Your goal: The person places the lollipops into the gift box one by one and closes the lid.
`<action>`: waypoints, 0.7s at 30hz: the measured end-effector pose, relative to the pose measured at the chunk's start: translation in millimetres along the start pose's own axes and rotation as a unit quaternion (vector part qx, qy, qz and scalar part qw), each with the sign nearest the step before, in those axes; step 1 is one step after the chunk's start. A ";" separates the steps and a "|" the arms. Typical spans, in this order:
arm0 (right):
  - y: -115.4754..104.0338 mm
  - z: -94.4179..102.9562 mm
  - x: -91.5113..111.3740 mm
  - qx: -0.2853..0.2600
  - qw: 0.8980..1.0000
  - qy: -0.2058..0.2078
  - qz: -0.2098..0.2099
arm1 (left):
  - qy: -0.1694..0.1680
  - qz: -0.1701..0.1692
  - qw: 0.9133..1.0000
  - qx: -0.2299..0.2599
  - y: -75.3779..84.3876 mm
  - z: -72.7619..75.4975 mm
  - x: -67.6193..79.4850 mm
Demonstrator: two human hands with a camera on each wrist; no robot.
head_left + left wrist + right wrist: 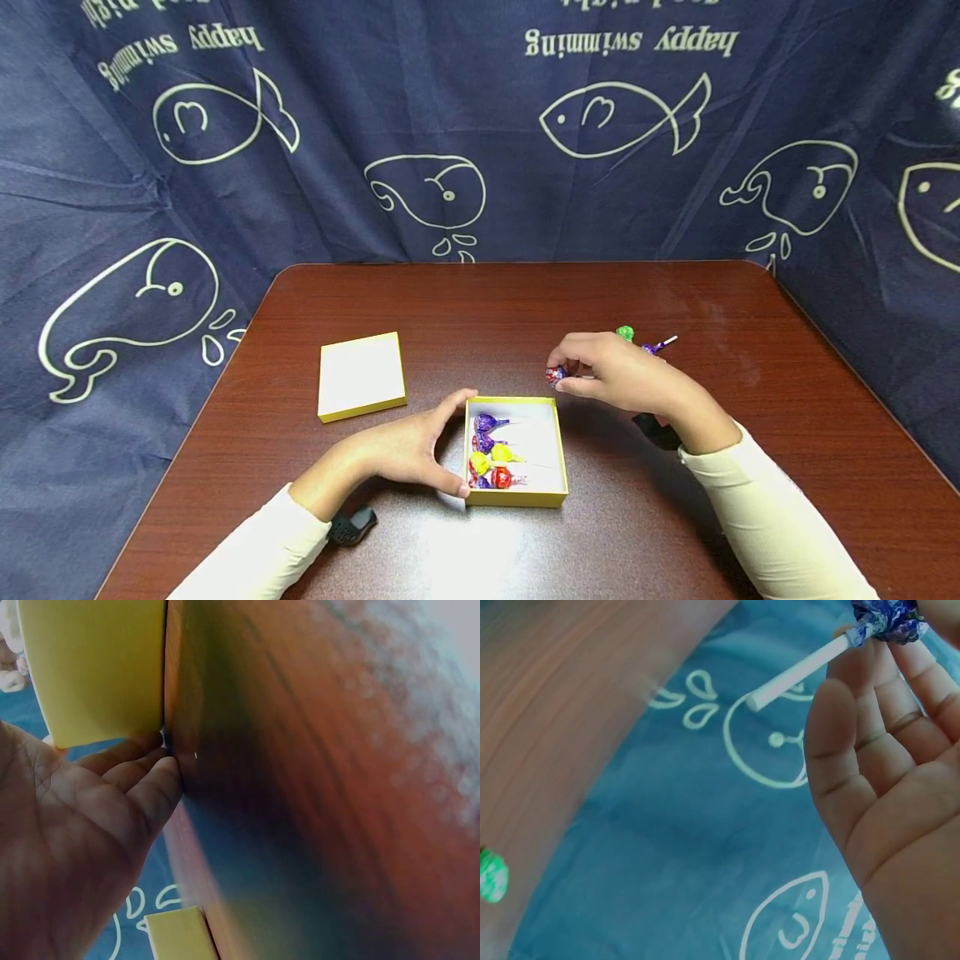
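A yellow-edged box (pixel 525 498) with a white inside stands on the table, holding several wrapped lollipops (pixel 501 477) in purple, yellow and red along its left side. My left hand (pixel 408 446) spans the box's left side, thumb at the near corner and a finger at the far one. In the left wrist view, fingertips of the left hand (pixel 75 817) reach the yellow wall (pixel 105 675). To the right of the box, above the table, my right hand (pixel 615 371) pinches a red-and-blue wrapped lollipop (pixel 556 375). Its white stick (pixel 802 673) shows in the right wrist view.
A white box lid (pixel 362 375) with yellow sides lies at the left on the brown table (pixel 480 308). Beyond my right hand lie a green lollipop (pixel 625 332) and a purple one (pixel 660 344), partly hidden. A dark blue patterned cloth (pixel 480 108) hangs behind the table.
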State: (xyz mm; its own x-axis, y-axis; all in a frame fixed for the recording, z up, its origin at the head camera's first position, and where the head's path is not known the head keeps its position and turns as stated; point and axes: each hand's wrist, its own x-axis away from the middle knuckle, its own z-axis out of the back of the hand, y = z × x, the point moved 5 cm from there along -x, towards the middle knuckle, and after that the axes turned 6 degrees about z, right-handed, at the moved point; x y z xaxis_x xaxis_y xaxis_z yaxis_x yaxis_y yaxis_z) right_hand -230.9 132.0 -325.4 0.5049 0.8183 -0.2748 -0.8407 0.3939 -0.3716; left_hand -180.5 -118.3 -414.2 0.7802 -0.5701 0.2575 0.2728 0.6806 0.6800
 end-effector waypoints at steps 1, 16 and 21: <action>-3.0 -1.2 -1.8 -0.003 1.000 -0.003 0.007 | 0.000 0.001 1.000 0.000 -0.5 -0.3 -0.2; -38.7 -22.6 -21.9 -0.040 0.996 -0.020 0.081 | 0.000 -0.008 1.000 0.007 0.1 -0.7 -1.7; -43.5 -31.2 -26.8 -0.036 0.994 -0.028 0.099 | 0.000 -0.011 1.000 0.007 0.6 -0.4 -1.7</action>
State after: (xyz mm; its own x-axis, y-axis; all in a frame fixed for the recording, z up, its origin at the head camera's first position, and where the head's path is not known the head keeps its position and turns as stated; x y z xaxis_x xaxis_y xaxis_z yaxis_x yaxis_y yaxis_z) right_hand -201.7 79.9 -329.5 0.3175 0.8997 -0.2995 -0.9055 0.1938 -0.3776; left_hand -181.4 -116.7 -414.4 0.7735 -0.5854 0.2427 0.2819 0.6609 0.6955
